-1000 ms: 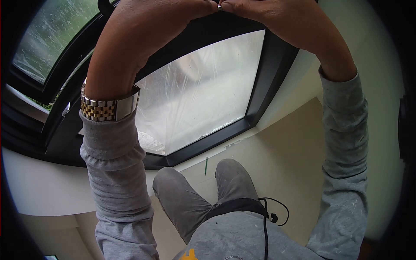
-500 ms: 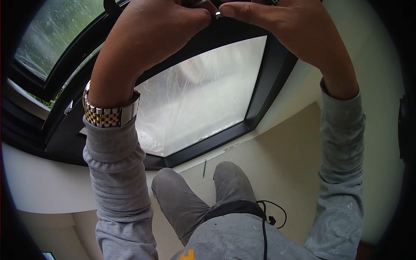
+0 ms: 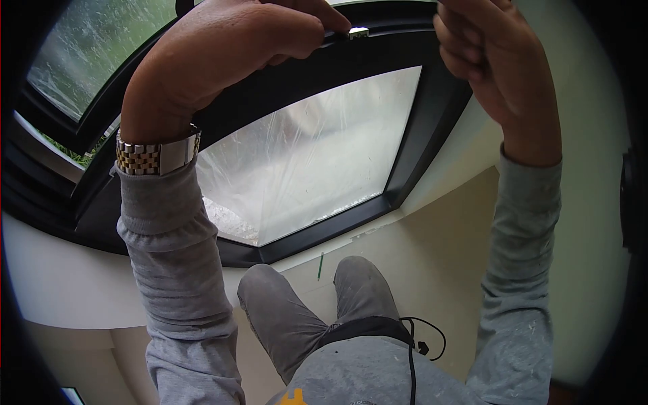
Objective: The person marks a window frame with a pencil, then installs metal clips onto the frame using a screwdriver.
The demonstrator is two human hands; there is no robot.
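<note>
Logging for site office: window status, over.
Left hand at small metal piece, by window frame. Right hand apart from it, fingers curled. No obstruction seen.

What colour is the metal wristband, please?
The metal wristband is silver and gold, clearest in the head view.

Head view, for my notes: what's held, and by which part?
The left hand is at the left end of a silvery piece; a hold cannot be told. Nothing shows in the right hand.

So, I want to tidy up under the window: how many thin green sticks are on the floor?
1. The green stick lies on the floor, between the knees in this view, just short of the dark window frame. The legs may hide others.
</note>
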